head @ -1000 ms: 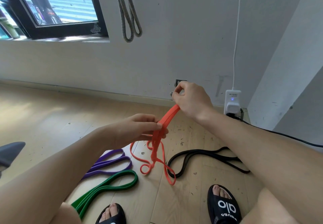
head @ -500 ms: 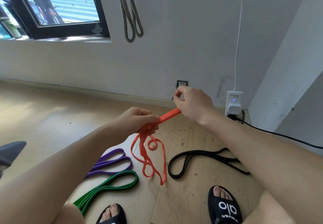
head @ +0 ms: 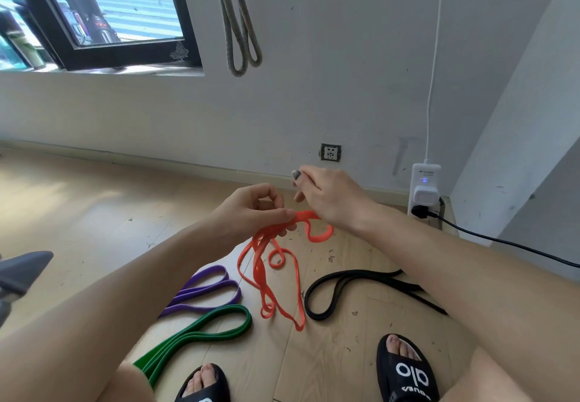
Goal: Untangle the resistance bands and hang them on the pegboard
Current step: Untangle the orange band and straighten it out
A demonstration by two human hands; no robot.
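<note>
My left hand (head: 254, 210) pinches the top of a tangled orange resistance band (head: 266, 276), whose twisted loops hang down to the wooden floor. My right hand (head: 329, 197) is just right of it, fingers curled over the band's upper loop; its grip is hidden under the hand. On the floor lie a purple band (head: 207, 291) and a green band (head: 194, 339) to the left, and a black band (head: 345, 288) to the right, partly hidden by my right forearm. A grey band (head: 238, 25) hangs on the wall above. No pegboard is in view.
A white power strip (head: 425, 191) with a black plug and cable stands against the wall at right, below a white cord. A wall socket (head: 330, 152) sits above the baseboard. A window is at upper left. My sandalled feet (head: 405, 370) are at the bottom.
My hands came closer together, so the orange stretch between them went slack and now droops in a loop. The right hand dropped slightly; the hanging loops shifted.
</note>
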